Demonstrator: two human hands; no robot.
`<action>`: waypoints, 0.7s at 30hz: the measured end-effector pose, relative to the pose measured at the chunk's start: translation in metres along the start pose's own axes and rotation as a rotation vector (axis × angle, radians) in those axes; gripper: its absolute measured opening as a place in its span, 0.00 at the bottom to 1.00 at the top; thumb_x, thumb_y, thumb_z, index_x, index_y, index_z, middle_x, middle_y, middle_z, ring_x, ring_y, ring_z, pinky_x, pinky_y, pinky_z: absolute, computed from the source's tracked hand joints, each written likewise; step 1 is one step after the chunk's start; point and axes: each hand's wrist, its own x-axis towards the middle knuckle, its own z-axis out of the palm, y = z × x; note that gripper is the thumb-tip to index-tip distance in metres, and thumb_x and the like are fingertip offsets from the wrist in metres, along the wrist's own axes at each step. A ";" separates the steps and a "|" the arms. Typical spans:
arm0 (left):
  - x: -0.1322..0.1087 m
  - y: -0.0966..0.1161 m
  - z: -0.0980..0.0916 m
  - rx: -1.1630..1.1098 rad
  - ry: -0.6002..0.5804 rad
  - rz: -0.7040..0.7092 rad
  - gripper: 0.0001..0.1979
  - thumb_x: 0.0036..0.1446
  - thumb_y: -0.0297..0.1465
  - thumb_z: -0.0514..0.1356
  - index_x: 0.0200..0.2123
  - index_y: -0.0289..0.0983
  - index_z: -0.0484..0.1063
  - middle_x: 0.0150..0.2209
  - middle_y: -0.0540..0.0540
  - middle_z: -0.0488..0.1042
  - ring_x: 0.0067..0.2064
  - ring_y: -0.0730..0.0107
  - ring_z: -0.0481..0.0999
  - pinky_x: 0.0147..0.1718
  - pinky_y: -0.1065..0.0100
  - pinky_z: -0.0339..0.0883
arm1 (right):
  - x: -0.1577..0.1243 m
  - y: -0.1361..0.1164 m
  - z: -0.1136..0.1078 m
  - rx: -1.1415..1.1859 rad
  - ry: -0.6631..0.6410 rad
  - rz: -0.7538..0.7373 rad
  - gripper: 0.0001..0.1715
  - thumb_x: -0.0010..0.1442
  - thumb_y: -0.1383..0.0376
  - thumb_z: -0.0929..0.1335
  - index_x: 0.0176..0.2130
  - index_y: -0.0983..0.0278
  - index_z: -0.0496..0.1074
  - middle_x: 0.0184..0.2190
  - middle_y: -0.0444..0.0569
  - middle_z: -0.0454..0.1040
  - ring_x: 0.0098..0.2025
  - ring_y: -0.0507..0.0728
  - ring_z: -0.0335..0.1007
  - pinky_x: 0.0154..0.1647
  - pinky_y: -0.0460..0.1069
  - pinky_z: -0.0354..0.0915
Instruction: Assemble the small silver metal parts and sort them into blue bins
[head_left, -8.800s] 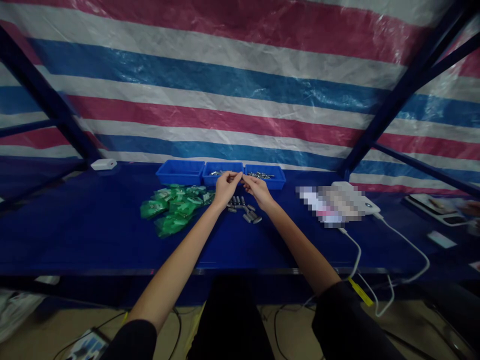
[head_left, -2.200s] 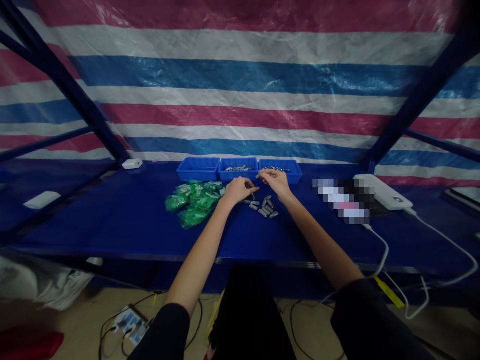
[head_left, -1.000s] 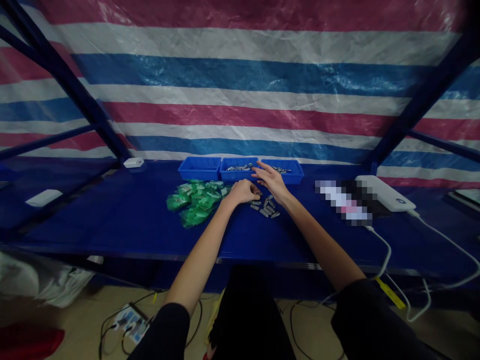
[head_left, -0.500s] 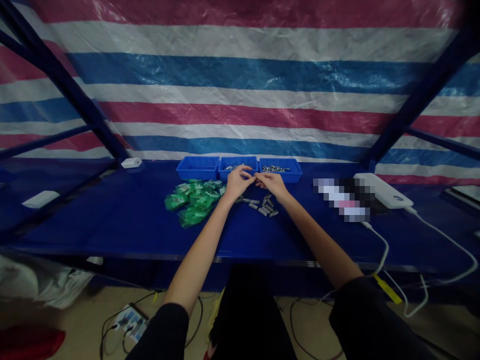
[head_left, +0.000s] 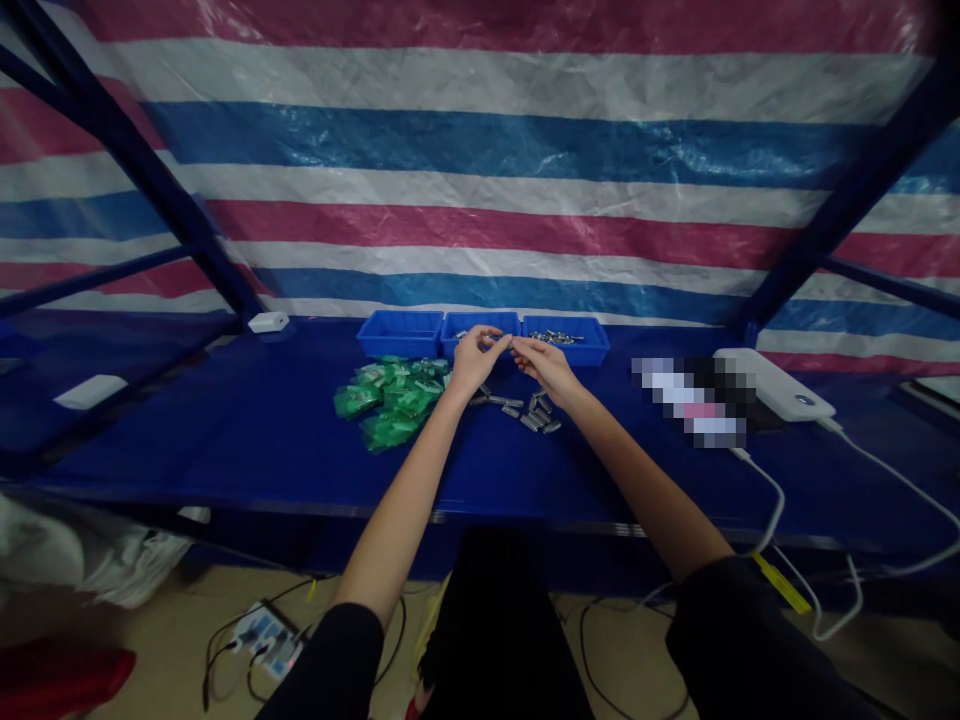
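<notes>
My left hand (head_left: 475, 360) and my right hand (head_left: 546, 364) meet fingertip to fingertip just in front of the middle blue bin (head_left: 450, 345). Both are pinched closed on something too small to make out. Below them lie several short metal cylinders (head_left: 536, 415) on the blue table (head_left: 480, 470). Beside my left wrist is a heap of green plastic packets (head_left: 397, 405). Small shiny metal parts (head_left: 553, 338) lie in the right blue bin (head_left: 596, 352), behind my right hand. The middle bin also holds small parts, partly covered by my left hand.
An empty-looking blue bin (head_left: 397, 335) stands at the left of the row. Toward the right lie a white power bank (head_left: 776, 385) with a white cable (head_left: 780, 500) and a blurred-out device (head_left: 690, 400). White small boxes (head_left: 268, 322) sit at left. Blue frame posts flank the table.
The fingertips of both hands have come slightly closer and a little higher, still pinched together. The whole view has shifted slightly; the bins, packets and cylinders look otherwise the same.
</notes>
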 end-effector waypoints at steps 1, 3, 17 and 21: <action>-0.001 -0.001 -0.002 0.061 -0.073 -0.025 0.17 0.49 0.42 0.60 0.35 0.34 0.71 0.27 0.47 0.72 0.30 0.71 0.71 0.30 0.71 0.62 | 0.002 0.000 -0.001 -0.013 0.041 -0.012 0.16 0.45 0.59 0.72 0.34 0.64 0.75 0.27 0.43 0.74 0.26 0.46 0.67 0.30 0.42 0.64; -0.003 -0.004 -0.006 0.180 -0.258 -0.054 0.21 0.46 0.46 0.60 0.36 0.34 0.72 0.30 0.46 0.73 0.31 0.69 0.71 0.30 0.70 0.63 | 0.004 0.001 -0.004 -0.045 0.118 -0.038 0.17 0.43 0.57 0.72 0.33 0.65 0.75 0.25 0.43 0.73 0.25 0.47 0.66 0.29 0.43 0.64; -0.023 0.007 0.017 0.315 -0.673 0.120 0.13 0.45 0.41 0.62 0.28 0.36 0.76 0.29 0.48 0.77 0.29 0.70 0.73 0.30 0.72 0.62 | -0.001 -0.011 -0.005 -0.092 -0.035 -0.173 0.26 0.47 0.58 0.70 0.47 0.58 0.70 0.43 0.46 0.75 0.43 0.54 0.71 0.39 0.47 0.67; -0.025 0.008 0.017 0.323 -0.627 0.093 0.14 0.41 0.42 0.64 0.26 0.37 0.76 0.25 0.48 0.76 0.27 0.70 0.72 0.26 0.72 0.61 | -0.001 -0.012 -0.006 -0.115 -0.075 -0.164 0.23 0.49 0.60 0.69 0.47 0.57 0.70 0.48 0.46 0.72 0.46 0.53 0.70 0.41 0.46 0.66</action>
